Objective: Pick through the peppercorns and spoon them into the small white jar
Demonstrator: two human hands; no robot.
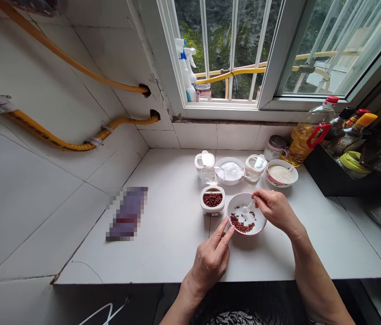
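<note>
A white bowl with a pink rim [260, 230] stands on the counter with reddish-brown peppercorn-like grains [242, 224] scattered inside. My right hand [276, 211] pinches the handle of a small white spoon [246, 209], its bowl end lowered among the grains. At the bowl's near left side, two outstretched fingers of my left hand [211, 256] touch the rim; the other fingers are bent and my thumb is hidden. Just left of the bowl sits a clear-lidded jar [213, 207], its lid raised, filled with the same reddish-brown grains.
Behind are a bowl of white powder [231, 183], two small lidded jars [204, 159] [255, 166] and a floral bowl [281, 184] of pale grains. An oil bottle [300, 140] and a black rack [328, 180] of bottles stand right. A blurred purple packet [127, 216] lies left.
</note>
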